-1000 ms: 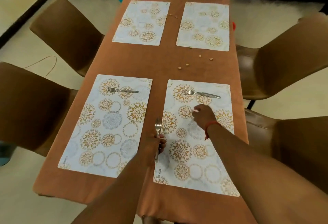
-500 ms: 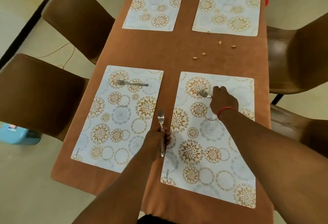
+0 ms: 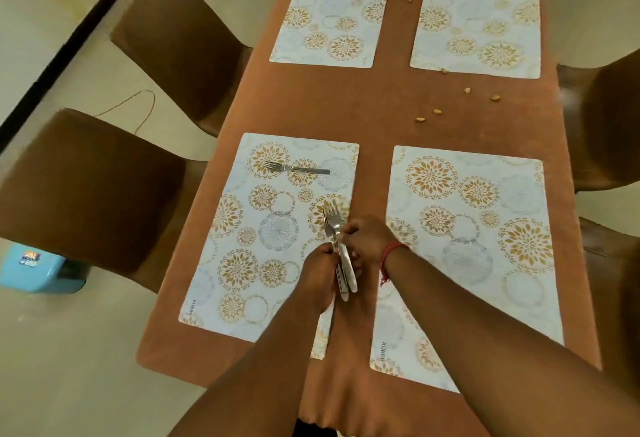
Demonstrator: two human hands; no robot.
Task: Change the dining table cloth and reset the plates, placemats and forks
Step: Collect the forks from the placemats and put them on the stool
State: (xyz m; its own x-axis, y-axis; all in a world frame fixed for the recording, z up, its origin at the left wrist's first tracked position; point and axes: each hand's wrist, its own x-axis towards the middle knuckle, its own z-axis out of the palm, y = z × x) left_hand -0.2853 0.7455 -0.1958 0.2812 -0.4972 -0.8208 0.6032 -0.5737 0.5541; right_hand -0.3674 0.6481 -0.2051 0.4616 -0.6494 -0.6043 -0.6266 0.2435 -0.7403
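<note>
Head view: my left hand (image 3: 320,272) and right hand (image 3: 367,239) together grip two forks (image 3: 337,239) above the bench (image 3: 374,114); a third fork (image 3: 296,169) lies on the near-left placemat (image 3: 249,228).

Four placemats (image 3: 478,17) in two rows on the tablecloth (image 3: 346,104), one fork (image 3: 296,169) on the near-left placemat (image 3: 263,239), crumbs (image 3: 467,90), perhaps nuts, between right placemats, chairs (image 3: 86,190) either side.

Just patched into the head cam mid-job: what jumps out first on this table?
Both hands meet at the near centre, the left hand and right hand together clasping a bundle of forks, tines pointing away. One lone fork lies across the top of the near-left placemat. Small crumbs dot the brown cloth mid-table, right of centre.
</note>
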